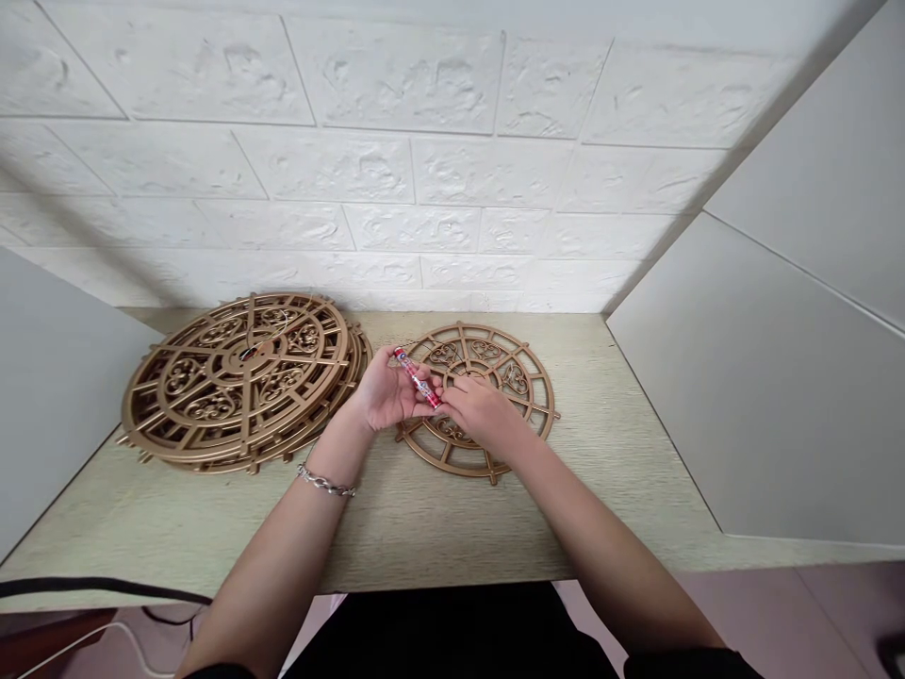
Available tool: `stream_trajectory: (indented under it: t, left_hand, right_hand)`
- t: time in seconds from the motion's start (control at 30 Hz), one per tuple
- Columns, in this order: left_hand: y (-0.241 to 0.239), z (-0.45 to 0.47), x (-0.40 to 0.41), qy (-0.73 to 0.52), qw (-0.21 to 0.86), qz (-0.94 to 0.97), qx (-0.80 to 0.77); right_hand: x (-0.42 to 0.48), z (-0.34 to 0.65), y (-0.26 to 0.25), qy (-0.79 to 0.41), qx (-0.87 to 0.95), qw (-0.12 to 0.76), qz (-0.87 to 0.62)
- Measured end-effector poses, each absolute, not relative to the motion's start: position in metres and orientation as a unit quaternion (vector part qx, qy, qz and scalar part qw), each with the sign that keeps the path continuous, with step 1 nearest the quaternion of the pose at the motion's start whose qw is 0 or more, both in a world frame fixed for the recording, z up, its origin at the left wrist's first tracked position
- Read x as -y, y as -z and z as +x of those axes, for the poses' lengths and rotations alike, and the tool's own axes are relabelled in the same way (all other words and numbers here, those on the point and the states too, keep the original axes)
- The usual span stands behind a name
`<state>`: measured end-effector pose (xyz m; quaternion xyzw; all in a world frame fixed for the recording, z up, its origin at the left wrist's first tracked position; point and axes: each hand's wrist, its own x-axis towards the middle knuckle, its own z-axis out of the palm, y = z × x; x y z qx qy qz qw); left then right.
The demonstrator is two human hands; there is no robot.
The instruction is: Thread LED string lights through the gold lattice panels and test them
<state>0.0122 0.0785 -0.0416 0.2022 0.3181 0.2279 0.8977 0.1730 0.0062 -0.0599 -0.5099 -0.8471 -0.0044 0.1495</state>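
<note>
A slim red-and-silver tube [419, 379] lies slantwise across the fingers of my left hand [391, 391], its upper end by the thumb. The left palm is turned up and the fingers curl around the tube. My right hand [482, 412] has its fingertips pinched at the tube's lower end; what exactly they grip there is partly hidden. Beneath both hands a round bronze-coloured openwork disc [541, 377] with scroll patterns lies flat on the table. The hands cover part of its left side and middle.
On the left, several similar bronze discs [237, 377] are stacked unevenly, with a thin wire on top. The pale wood-grain table [600, 509] meets a white brick-pattern wall [452, 170]. Grey panels [792, 396] flank both sides. A black cable [99, 587] runs along the front left edge.
</note>
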Motion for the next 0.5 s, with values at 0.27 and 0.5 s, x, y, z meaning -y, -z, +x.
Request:
stream_trajectory:
  t: [0.27, 0.5]
  left_hand:
    - [0.0404, 0.0116, -0.0775, -0.227, 0.898, 0.222, -0.306]
    - [0.0390, 0.0080, -0.0781, -0.201, 0.902, 0.253, -0.288]
  right_hand:
    - [-0.0051, 0.1718, 0.0586, -0.008, 0.851, 0.155, -0.502]
    - [-0.0048, 0.1719, 0.0633, 0.019, 0.857, 0.170, -0.486]
